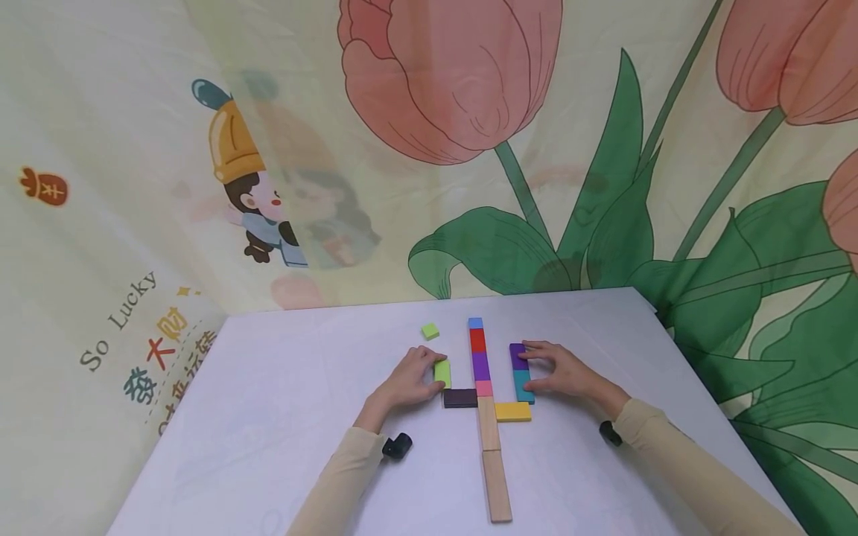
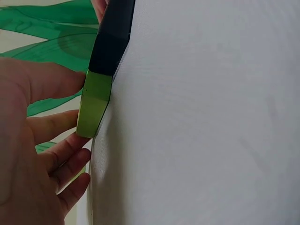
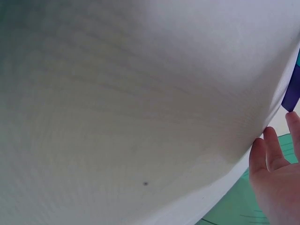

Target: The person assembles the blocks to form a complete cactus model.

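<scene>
In the head view my left hand (image 1: 405, 380) pinches a lime-green block (image 1: 442, 373) between thumb and index finger. That block meets a dark block (image 1: 460, 398); in the left wrist view the thumb lies by their joint and the other fingers are spread. My right hand (image 1: 563, 372) reaches to a purple block (image 1: 518, 357) and a teal block (image 1: 523, 386), laid end to end. Its fingertips touch the purple block's far end, and its thumb is at the teal block's right side. A yellow block (image 1: 512, 412) lies just below the teal one.
Between the hands runs a column of blocks: blue (image 1: 475, 323), red (image 1: 477, 340), purple (image 1: 480, 365), pink (image 1: 483, 388) and two wooden blocks (image 1: 488, 424). A small lime-green block (image 1: 430, 331) lies apart, farther back. All rest on a white-covered table (image 1: 268, 417) before a printed curtain.
</scene>
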A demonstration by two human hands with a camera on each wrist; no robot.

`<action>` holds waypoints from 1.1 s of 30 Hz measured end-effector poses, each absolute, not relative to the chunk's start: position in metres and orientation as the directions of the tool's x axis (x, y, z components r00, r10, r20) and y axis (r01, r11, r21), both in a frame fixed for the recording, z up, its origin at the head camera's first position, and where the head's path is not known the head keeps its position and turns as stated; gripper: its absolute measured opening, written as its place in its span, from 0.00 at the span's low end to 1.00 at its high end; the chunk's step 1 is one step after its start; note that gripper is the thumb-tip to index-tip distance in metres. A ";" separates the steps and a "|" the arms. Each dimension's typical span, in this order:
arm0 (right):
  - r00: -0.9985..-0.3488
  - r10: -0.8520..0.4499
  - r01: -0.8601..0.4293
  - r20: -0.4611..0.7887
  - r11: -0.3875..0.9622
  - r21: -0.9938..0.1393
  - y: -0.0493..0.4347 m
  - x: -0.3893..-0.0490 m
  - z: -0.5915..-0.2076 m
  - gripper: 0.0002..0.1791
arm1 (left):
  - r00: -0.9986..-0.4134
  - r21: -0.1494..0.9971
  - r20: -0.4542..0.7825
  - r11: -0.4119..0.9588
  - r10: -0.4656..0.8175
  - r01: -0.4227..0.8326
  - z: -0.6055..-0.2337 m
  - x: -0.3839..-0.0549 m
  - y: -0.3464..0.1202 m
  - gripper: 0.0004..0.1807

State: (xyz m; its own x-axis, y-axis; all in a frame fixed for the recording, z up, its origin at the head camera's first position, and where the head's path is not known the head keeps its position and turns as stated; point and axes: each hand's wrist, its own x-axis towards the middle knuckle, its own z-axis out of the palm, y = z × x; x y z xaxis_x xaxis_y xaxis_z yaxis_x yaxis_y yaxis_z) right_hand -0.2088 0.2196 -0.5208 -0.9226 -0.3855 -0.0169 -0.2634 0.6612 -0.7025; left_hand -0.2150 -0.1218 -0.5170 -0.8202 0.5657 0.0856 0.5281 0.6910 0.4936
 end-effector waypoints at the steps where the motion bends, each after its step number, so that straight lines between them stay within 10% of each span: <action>1: -0.923 -0.385 -0.262 -0.018 0.660 -0.704 0.220 -0.209 -0.521 0.34 | -0.818 0.495 0.088 0.688 0.568 0.531 -0.518 -0.215 -0.122 0.27; 21: -0.924 -0.381 -0.251 -0.029 0.663 -0.706 0.220 -0.208 -0.520 0.34 | -0.808 0.446 0.212 0.681 0.550 0.580 -0.518 -0.212 -0.112 0.21; 33: -0.921 -0.389 -0.257 -0.027 0.656 -0.710 0.220 -0.209 -0.519 0.34 | -0.656 0.247 0.176 0.612 0.734 0.751 -0.510 -0.196 -0.077 0.15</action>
